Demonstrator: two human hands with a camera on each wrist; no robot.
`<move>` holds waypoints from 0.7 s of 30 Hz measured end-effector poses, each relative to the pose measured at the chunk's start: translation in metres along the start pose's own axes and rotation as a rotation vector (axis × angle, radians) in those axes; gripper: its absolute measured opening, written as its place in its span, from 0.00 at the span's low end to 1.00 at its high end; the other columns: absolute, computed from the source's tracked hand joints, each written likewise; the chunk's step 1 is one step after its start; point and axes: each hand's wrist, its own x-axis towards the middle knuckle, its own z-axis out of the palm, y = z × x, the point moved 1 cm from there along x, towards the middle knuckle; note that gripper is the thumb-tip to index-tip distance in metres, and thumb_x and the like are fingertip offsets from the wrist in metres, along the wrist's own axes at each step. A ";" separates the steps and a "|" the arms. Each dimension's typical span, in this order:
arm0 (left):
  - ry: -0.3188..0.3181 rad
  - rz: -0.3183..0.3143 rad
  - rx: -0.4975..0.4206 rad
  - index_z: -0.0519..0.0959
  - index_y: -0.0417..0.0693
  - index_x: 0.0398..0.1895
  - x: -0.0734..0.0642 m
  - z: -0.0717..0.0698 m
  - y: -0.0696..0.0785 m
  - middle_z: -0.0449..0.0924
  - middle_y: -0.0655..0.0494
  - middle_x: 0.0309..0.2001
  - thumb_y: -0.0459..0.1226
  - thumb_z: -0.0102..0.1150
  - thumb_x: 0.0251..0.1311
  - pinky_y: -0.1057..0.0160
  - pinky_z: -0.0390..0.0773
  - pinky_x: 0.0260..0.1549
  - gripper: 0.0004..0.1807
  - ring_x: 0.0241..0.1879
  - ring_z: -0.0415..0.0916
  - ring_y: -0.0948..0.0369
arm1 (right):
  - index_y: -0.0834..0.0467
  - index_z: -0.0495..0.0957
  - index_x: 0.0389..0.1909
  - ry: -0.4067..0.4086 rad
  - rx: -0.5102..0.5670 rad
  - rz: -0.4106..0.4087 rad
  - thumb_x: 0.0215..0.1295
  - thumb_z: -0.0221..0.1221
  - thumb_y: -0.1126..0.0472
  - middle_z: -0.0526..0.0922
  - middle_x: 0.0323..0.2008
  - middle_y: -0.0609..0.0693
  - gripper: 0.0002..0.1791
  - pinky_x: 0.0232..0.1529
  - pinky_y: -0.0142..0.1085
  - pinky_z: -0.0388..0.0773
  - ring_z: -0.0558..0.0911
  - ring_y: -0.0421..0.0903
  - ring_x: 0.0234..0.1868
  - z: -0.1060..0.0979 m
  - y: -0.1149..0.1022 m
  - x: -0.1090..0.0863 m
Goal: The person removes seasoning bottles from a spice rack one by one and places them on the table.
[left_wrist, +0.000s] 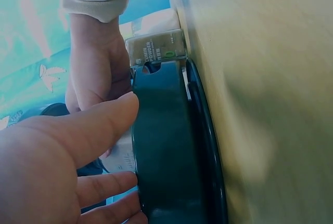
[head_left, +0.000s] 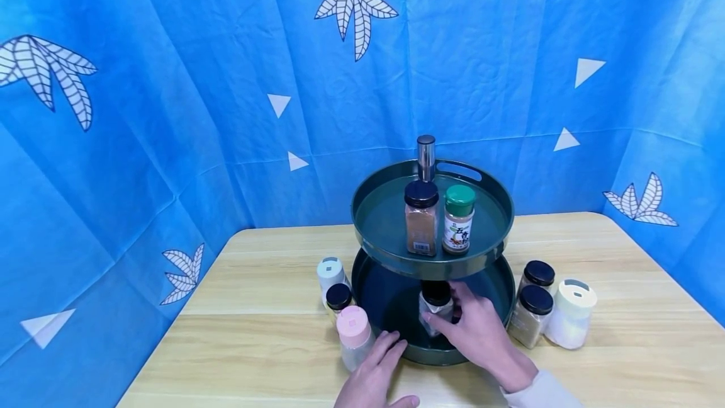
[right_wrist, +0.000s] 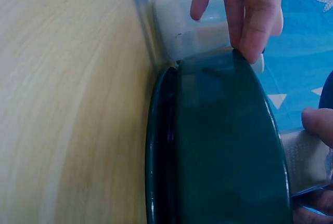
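My right hand grips a clear spice jar with a black lid, over the lower tray of a dark green two-tier round stand. Thumb and fingers sit on opposite sides of the jar; its base is inside the tray's rim, and I cannot tell if it touches the floor. In the right wrist view, the jar shows beside the rim. With fingers extended, my left hand touches the lower tray's front-left rim, close to a pink-capped bottle.
The upper tray bears a brown-powder jar, a green-capped spice bottle and a silver cylinder. Left of the stand are a white-capped bottle and a black-lidded jar. At right stand black-lidded jars and a cream-capped bottle.
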 end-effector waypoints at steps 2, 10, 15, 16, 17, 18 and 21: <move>0.000 -0.003 -0.003 0.71 0.43 0.64 0.000 0.000 0.000 0.67 0.48 0.64 0.58 0.64 0.55 0.55 0.76 0.54 0.40 0.65 0.64 0.49 | 0.59 0.73 0.51 0.012 -0.001 -0.009 0.48 0.75 0.54 0.83 0.40 0.54 0.31 0.29 0.33 0.80 0.82 0.43 0.33 -0.001 0.000 0.000; 0.052 0.043 0.012 0.72 0.40 0.63 -0.002 0.001 0.000 0.69 0.47 0.63 0.57 0.66 0.54 0.55 0.76 0.55 0.40 0.64 0.66 0.48 | 0.58 0.74 0.47 0.066 0.013 -0.051 0.46 0.75 0.55 0.83 0.35 0.52 0.28 0.30 0.34 0.82 0.83 0.43 0.34 -0.005 0.001 0.000; 0.052 0.044 0.015 0.72 0.41 0.63 -0.002 0.002 0.000 0.68 0.47 0.63 0.58 0.66 0.54 0.56 0.75 0.55 0.40 0.64 0.66 0.48 | 0.58 0.74 0.48 0.062 0.026 -0.034 0.46 0.75 0.55 0.83 0.37 0.52 0.29 0.31 0.34 0.82 0.83 0.43 0.35 -0.009 0.001 -0.001; 0.044 0.034 0.010 0.71 0.42 0.63 -0.002 0.001 0.000 0.68 0.47 0.64 0.58 0.66 0.54 0.55 0.75 0.55 0.40 0.64 0.65 0.48 | 0.58 0.74 0.48 0.062 0.027 -0.032 0.46 0.75 0.55 0.83 0.37 0.52 0.29 0.31 0.35 0.82 0.83 0.43 0.35 -0.009 0.001 -0.001; 0.035 0.023 0.006 0.71 0.42 0.63 -0.001 0.001 0.000 0.68 0.48 0.64 0.58 0.66 0.54 0.55 0.75 0.55 0.40 0.64 0.65 0.48 | 0.58 0.74 0.48 0.065 0.027 -0.031 0.46 0.75 0.55 0.83 0.37 0.53 0.29 0.31 0.36 0.82 0.83 0.44 0.35 -0.010 0.001 -0.001; 0.033 0.021 0.007 0.71 0.42 0.63 -0.001 0.001 0.000 0.68 0.48 0.64 0.58 0.66 0.54 0.55 0.76 0.55 0.40 0.64 0.65 0.48 | 0.58 0.74 0.48 0.066 0.032 -0.030 0.46 0.75 0.55 0.83 0.37 0.53 0.29 0.31 0.36 0.83 0.83 0.44 0.35 -0.010 0.001 -0.001; 0.021 0.006 0.003 0.71 0.42 0.63 0.000 0.001 0.001 0.68 0.48 0.64 0.58 0.66 0.54 0.55 0.76 0.55 0.40 0.64 0.65 0.48 | 0.59 0.74 0.49 0.069 0.040 -0.029 0.47 0.75 0.55 0.84 0.37 0.54 0.29 0.32 0.38 0.83 0.84 0.45 0.35 -0.013 0.000 -0.001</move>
